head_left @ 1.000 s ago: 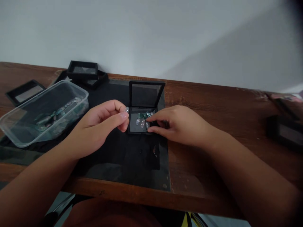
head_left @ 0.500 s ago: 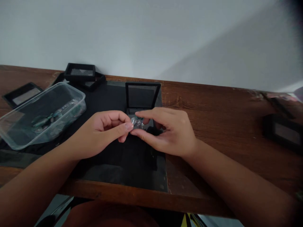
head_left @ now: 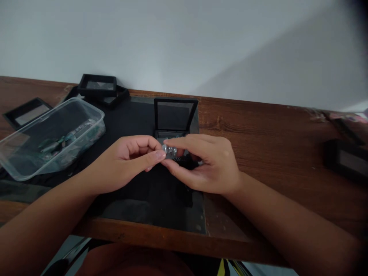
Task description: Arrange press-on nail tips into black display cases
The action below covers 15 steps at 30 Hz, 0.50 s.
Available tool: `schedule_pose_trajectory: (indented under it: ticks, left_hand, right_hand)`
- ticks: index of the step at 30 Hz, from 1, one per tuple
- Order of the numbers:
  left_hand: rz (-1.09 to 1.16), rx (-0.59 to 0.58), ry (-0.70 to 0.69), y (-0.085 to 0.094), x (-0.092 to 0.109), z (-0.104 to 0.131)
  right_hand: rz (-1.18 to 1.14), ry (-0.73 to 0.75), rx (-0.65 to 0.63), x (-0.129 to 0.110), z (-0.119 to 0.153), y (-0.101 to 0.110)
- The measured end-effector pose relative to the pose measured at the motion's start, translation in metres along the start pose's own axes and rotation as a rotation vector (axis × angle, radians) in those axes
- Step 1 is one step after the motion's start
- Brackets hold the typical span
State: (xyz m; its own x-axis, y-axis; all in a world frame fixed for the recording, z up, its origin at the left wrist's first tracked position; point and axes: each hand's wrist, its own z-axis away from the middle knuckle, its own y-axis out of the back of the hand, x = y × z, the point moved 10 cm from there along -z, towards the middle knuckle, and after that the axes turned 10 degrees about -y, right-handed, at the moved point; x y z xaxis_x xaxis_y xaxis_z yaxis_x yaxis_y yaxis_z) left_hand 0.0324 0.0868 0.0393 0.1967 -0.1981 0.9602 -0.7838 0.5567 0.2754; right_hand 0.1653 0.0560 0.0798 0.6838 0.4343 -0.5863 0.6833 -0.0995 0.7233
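Note:
Between my hands is a small shiny clear piece of jewelry (head_left: 170,151) with rounded, glassy parts. My left hand (head_left: 138,158) pinches its left end between thumb and forefinger. My right hand (head_left: 201,161) is curled around its right side, thumb below and fingertips above, touching it. Just behind the hands stands a small black box (head_left: 176,115) with its windowed lid raised; the hands partly hide its base, where something greenish shows. Both hands are over a black mat (head_left: 138,207).
At the left sits a clear plastic tub (head_left: 54,142) holding bagged green and silvery items. Black windowed boxes (head_left: 97,85) are stacked by the wall, another (head_left: 27,113) lies behind the tub, and one more (head_left: 347,161) is at the far right.
The right fingertips have come down nearer the shiny piece, and both hands have shifted slightly right in view. The raised lid also appears slightly further right.

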Motion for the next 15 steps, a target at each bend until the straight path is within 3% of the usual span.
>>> schedule_pose_trajectory:
  ticks: [5,9,15]
  left_hand:
    - [-0.019,0.061,-0.041,0.006,0.005,-0.001]
    - [-0.112,0.138,-0.085,0.022,0.008,0.003]
    - [-0.555,0.276,-0.206,0.042,0.02,0.01]
  right_hand:
    - [0.102,-0.05,-0.03,0.005,-0.004,0.005]
    - [0.196,-0.092,-0.062,0.011,-0.011,0.012]
    - [0.316,-0.11,-0.155,0.02,-0.02,0.019]
